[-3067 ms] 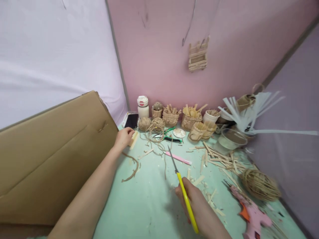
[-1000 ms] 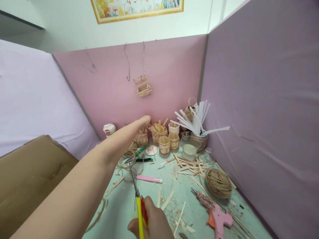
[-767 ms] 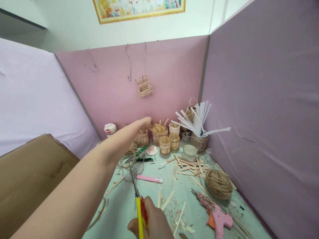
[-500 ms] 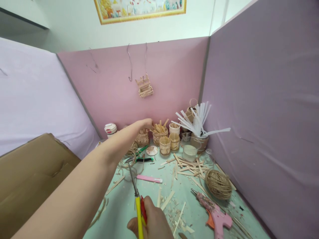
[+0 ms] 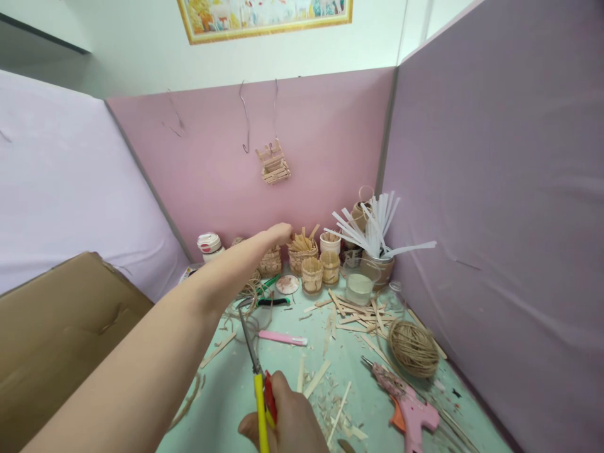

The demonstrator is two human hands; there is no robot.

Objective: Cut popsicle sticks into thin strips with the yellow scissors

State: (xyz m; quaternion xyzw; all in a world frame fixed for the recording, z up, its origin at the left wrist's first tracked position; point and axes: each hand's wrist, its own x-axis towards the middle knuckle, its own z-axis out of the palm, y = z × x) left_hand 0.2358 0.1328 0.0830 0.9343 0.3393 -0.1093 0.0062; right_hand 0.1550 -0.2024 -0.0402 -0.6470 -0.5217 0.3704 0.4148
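My left arm stretches across the table, and my left hand (image 5: 282, 233) is at the left rim of a small woven basket (image 5: 302, 260) holding thin wooden strips (image 5: 302, 241). Its fingers bend down and away from me, so their grip is hidden. Low in the middle, my right hand (image 5: 293, 418) is closed round the yellow and red handles of a pair of scissors (image 5: 257, 371). The scissor blades point away from me, above the table. Two small stick-covered cups (image 5: 312, 277) stand in front of the basket.
Near the right hand lie a pink glue gun (image 5: 406, 406), a twine ball (image 5: 414, 349) and a pink cutter (image 5: 283, 338). Loose wooden sticks (image 5: 361, 314) surround a clear cup (image 5: 359, 289). White glue sticks (image 5: 372, 229) fan out behind. Cardboard (image 5: 61, 346) stands at left.
My left hand has shifted slightly to the right, towards the strips in the basket. The scissors in my right hand have moved a little to the left.
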